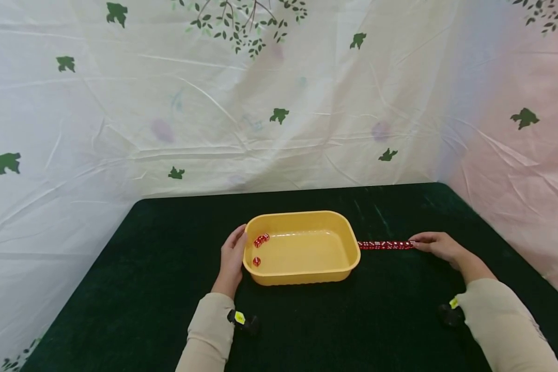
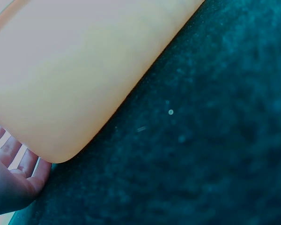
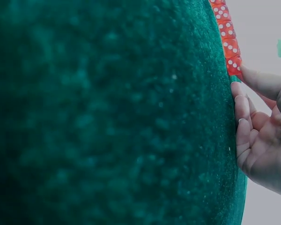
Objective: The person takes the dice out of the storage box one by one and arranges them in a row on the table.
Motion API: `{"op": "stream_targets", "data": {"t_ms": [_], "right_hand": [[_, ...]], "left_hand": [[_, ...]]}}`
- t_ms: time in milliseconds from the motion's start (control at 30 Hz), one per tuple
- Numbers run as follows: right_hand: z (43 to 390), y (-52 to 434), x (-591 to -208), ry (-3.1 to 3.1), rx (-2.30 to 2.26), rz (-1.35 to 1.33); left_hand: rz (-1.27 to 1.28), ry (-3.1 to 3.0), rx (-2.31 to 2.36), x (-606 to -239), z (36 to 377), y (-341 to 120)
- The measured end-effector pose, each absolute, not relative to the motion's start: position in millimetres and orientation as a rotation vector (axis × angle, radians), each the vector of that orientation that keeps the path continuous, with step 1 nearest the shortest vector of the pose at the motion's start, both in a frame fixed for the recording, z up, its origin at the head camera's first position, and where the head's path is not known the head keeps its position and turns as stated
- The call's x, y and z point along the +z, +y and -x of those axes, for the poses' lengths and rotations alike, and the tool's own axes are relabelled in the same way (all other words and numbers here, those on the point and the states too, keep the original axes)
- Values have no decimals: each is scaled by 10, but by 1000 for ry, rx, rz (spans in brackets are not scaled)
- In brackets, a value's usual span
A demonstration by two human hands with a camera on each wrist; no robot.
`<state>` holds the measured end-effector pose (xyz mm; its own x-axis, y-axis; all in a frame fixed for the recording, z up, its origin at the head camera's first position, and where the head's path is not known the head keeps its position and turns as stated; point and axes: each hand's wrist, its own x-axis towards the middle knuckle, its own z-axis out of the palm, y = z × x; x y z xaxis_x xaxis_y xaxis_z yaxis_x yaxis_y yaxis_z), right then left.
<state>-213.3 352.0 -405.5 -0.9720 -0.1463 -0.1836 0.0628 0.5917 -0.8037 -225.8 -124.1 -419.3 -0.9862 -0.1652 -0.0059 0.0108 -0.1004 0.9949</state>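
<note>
A yellow plastic tub (image 1: 307, 276) stands on the dark green tabletop. My left hand (image 1: 233, 256) rests against the outside of its left wall, fingertips up near the rim; in the left wrist view, fingers (image 2: 27, 161) stretch along the tub's pale-looking corner. A few translucent red dice (image 1: 262, 240) with white dots lie inside, at the left end. From the tub's right wall, a straight row of red dice (image 1: 385, 245) runs to my right hand (image 1: 439, 245). That hand pinches the row's outer end, with its fingertips at the last die (image 3: 233, 65).
Dark green cloth (image 1: 121, 289) covers the table. Behind and beside it hangs a pale fabric backdrop (image 1: 204, 129) printed with green leaves. A small black wrist camera (image 1: 246, 323) sits at the left sleeve, another (image 1: 450, 314) at the right.
</note>
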Motion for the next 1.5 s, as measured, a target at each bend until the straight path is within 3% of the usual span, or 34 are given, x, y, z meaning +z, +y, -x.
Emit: {"op": "stream_targets", "data": {"t_ms": [533, 1500], "right_hand": [[2137, 3477, -3858, 2500, -1281, 44], [2545, 2911, -2837, 2731, -1224, 229]], "left_hand": [[-172, -2007, -2247, -4208, 2263, -1262], [-194, -2014, -2238, -4202, 2252, -1224]]}}
